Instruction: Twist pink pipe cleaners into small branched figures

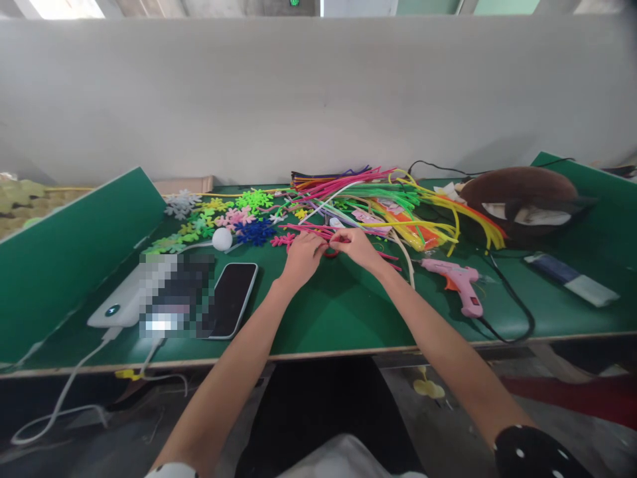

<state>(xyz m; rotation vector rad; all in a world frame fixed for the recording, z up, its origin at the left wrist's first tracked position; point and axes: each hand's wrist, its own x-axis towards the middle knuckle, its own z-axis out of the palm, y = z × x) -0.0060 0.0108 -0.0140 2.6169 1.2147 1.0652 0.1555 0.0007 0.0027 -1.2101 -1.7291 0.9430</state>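
Observation:
My left hand [303, 256] and my right hand [357, 247] meet over the middle of the green table. Their fingertips are pinched close together on a pink pipe cleaner [326, 243], mostly covered by the fingers. Just below the fingertips shows a red loop [331, 253], perhaps a scissors handle. More pink pipe cleaners [391, 257] lie beside and behind my hands. Left of my left hand is a pink snowflake-shaped piece [283, 240], with a dark blue one [255, 232] farther left.
Bundles of coloured pipe cleaners [348, 186] lie at the back. A pink glue gun [458, 282] with a black cord lies right, near a brown round cushion-like object [520, 192]. Left are a phone [231, 302], a white power bank [127, 299] and a white ball [222, 239].

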